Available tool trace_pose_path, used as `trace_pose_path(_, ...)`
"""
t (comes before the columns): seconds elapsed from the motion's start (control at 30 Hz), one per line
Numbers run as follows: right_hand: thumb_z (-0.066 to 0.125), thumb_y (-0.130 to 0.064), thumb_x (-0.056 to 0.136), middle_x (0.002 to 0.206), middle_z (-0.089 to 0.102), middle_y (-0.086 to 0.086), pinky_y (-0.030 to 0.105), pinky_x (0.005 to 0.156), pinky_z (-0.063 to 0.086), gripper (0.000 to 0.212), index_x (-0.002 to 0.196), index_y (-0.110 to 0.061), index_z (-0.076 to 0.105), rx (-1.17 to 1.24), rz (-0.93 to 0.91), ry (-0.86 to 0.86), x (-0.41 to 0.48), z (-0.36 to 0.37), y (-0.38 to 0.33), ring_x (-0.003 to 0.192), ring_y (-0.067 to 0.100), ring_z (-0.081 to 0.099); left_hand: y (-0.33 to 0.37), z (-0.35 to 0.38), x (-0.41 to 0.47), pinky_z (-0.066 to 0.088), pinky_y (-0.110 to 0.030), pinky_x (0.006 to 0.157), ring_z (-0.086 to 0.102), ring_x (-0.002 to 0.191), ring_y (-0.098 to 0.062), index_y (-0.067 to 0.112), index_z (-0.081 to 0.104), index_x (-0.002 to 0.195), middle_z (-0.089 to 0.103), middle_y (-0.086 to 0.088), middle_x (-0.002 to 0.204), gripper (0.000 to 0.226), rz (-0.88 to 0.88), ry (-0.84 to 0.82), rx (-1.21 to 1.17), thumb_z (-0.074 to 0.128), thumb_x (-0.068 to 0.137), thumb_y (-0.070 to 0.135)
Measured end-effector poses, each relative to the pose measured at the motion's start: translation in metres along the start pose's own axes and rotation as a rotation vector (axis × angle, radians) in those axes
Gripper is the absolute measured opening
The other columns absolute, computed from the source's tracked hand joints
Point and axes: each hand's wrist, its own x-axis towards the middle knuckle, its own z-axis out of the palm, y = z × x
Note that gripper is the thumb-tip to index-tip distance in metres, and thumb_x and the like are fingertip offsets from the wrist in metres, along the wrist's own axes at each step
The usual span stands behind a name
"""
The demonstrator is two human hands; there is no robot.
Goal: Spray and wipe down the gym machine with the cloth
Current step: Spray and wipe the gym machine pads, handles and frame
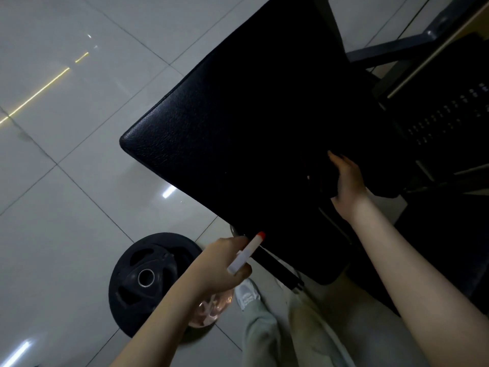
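The gym machine's black padded seat [238, 128] fills the middle of the head view, tilted across the frame. My left hand [219, 263] grips a spray bottle [247, 254] just off the pad's near edge. Its white nozzle with an orange tip points up toward the pad, and its pinkish clear body hangs below my wrist. My right hand [348, 178] rests on the pad's right part with its fingers curled round a dark cloth [326, 186]. The cloth is hard to tell apart from the black pad.
A black weight plate [143, 276] lies flat on the pale tiled floor [66, 207] beside my left forearm. The machine's dark frame bars [397, 46] and a weight stack [444, 115] stand at the right. My shoe [247, 294] and trouser legs are under the pad's near edge.
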Motion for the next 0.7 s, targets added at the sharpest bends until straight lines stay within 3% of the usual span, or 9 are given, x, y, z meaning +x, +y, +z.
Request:
trace_pose_path(0.07, 0.036, -0.021, 0.101, 0.114, 0.057, -0.002, 0.017, 0.063, 0.050, 0.041, 0.142, -0.017, 0.038, -0.014, 0.012, 0.032, -0.003, -0.006, 0.007, 0.098, 0.013, 0.057, 0.004, 0.007, 0.003, 0.050, -0.039, 0.078, 0.059, 0.080, -0.026, 0.008, 0.047, 0.129, 0.061, -0.012, 0.098, 0.063, 0.046, -0.020, 0.068, 0.030, 0.080, 0.045)
trace_pose_path(0.17, 0.035, -0.021, 0.101, 0.108, 0.060, -0.005, 0.019, 0.066, 0.048, 0.038, 0.139, -0.019, 0.041, -0.034, 0.015, 0.068, -0.014, -0.013, 0.012, 0.094, 0.011, 0.060, 0.014, 0.013, 0.008, 0.050, -0.039, 0.075, 0.060, 0.077, -0.031, 0.009, 0.053, 0.115, 0.062, -0.017, 0.093, 0.043, -0.027, -0.050, 0.060, 0.040, 0.086, 0.036)
trace_pose_path(0.23, 0.035, -0.019, 0.101, 0.105, 0.062, -0.001, 0.022, 0.068, 0.046, 0.034, 0.134, -0.020, 0.045, -0.015, 0.023, 0.089, -0.021, -0.019, 0.015, 0.092, 0.017, 0.061, 0.018, 0.016, 0.012, 0.049, -0.038, 0.081, 0.060, 0.085, -0.028, 0.012, 0.050, 0.126, 0.062, -0.014, 0.102, 0.043, -0.028, -0.076, 0.105, 0.042, 0.089, 0.033)
trace_pose_path(0.3, 0.035, -0.019, 0.101, 0.119, 0.059, 0.011, 0.031, 0.079, 0.046, 0.025, 0.118, -0.028, 0.050, 0.020, 0.055, 0.138, -0.028, -0.023, 0.015, 0.110, 0.033, 0.055, 0.022, 0.020, 0.015, 0.047, -0.036, 0.087, 0.059, 0.096, -0.026, 0.016, 0.038, 0.140, 0.059, -0.011, 0.115, 0.049, 0.016, -0.126, 0.157, 0.041, 0.093, 0.029)
trace_pose_path(0.37, 0.036, -0.020, 0.101, 0.120, 0.059, 0.009, 0.035, 0.088, 0.046, 0.022, 0.114, -0.028, 0.053, 0.036, 0.078, 0.168, -0.033, -0.031, 0.019, 0.119, 0.033, 0.049, 0.026, 0.024, 0.017, 0.045, -0.032, 0.087, 0.058, 0.100, -0.025, 0.018, 0.034, 0.143, 0.058, -0.010, 0.120, 0.050, 0.011, -0.174, 0.138, 0.046, 0.094, 0.022)
trace_pose_path(0.53, 0.038, -0.021, 0.100, 0.103, 0.061, -0.004, 0.016, 0.061, 0.050, 0.033, 0.131, -0.017, 0.048, 0.049, 0.054, 0.215, -0.044, -0.049, 0.030, 0.092, 0.007, 0.060, 0.038, 0.039, 0.020, 0.033, -0.015, 0.059, 0.058, 0.087, -0.023, 0.016, 0.036, 0.141, 0.060, -0.011, 0.112, 0.048, 0.055, -0.210, 0.137, 0.048, 0.094, 0.018)
trace_pose_path(0.7, 0.041, -0.024, 0.099, 0.108, 0.064, 0.000, 0.017, 0.064, 0.052, 0.030, 0.126, -0.017, 0.055, 0.003, -0.013, 0.234, -0.049, -0.065, 0.038, 0.095, 0.010, 0.063, 0.043, 0.059, 0.024, 0.033, -0.017, 0.070, 0.055, 0.089, -0.017, 0.018, 0.043, 0.134, 0.059, -0.005, 0.116, 0.042, 0.047, -0.178, 0.156, 0.046, 0.092, 0.022)
